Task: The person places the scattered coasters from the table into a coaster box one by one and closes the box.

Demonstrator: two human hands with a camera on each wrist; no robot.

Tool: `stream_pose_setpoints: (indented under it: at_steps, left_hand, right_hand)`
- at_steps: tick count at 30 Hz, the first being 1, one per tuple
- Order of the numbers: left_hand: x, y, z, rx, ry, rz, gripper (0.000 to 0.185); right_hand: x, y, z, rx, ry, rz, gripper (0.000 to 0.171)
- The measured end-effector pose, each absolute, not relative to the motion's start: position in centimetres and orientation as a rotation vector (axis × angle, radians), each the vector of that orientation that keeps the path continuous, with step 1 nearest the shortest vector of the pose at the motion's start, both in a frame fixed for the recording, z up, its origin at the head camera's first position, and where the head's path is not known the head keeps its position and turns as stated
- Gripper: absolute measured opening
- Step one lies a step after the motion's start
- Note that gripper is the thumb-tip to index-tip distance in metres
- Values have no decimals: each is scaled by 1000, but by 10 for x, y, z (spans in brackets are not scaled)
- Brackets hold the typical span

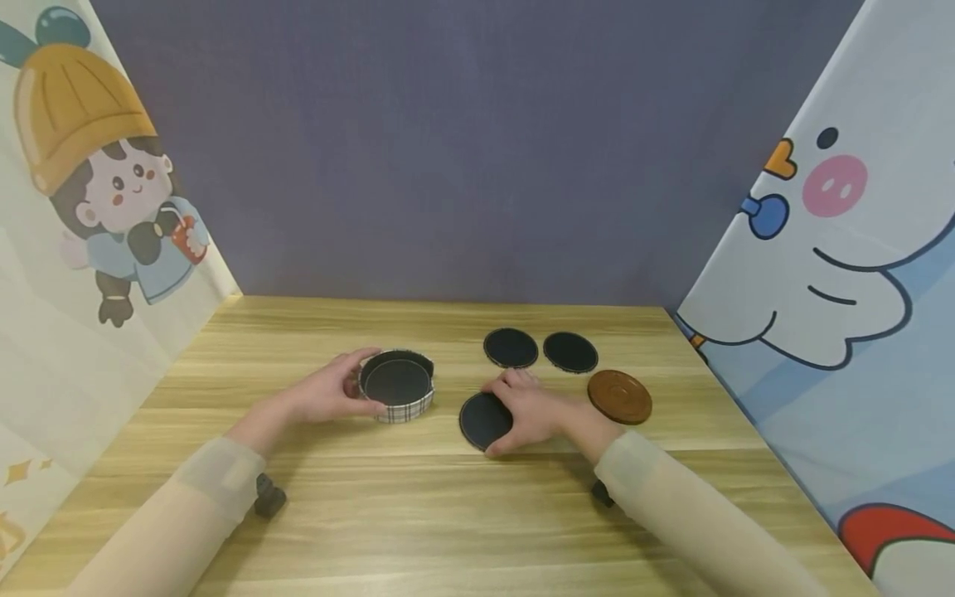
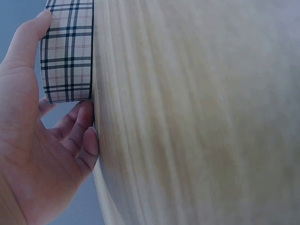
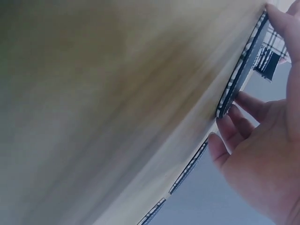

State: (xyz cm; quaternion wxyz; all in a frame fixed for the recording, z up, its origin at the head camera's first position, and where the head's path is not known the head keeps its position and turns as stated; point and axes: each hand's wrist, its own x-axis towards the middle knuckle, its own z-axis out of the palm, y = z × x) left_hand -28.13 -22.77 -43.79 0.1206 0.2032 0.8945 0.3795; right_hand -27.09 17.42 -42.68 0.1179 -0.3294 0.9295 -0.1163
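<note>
My left hand (image 1: 328,394) grips a round coaster holder (image 1: 406,412), thumb on the near side and fingers at the back. The holder has a plaid outer wall (image 2: 69,51), a black inside and a notch in its right rim. To its right, my right hand (image 1: 533,412) holds a round black coaster (image 1: 481,421) by its edge, thumb at the near side and fingers at the far side. Seen from the right wrist, that coaster (image 3: 241,68) stands slightly tilted, close over the table, its underside edge patterned black and white.
Two more black coasters (image 1: 511,347) lie flat behind the right hand, side by side. A brown round disc (image 1: 619,396) with ring grooves lies to their right. The wooden table (image 1: 418,531) meets a grey-blue panel (image 1: 448,149) at the back and cartoon-printed panels at both sides.
</note>
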Motion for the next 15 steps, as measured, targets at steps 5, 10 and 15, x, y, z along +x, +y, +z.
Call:
stream_pose_setpoints:
  at_steps: [5, 10, 15]
  left_hand:
    - [-282, -227, -437, 590, 2618, 1100, 114]
    - [-282, -227, -437, 584, 2621, 1096, 114]
    - [-282, -227, -437, 584, 2624, 1098, 114]
  right_hand:
    - [-262, 181, -428, -940, 2714, -379, 102]
    - [-254, 186, -428, -956, 2717, -400, 103]
    - [-247, 189, -427, -1003, 2714, -409, 102]
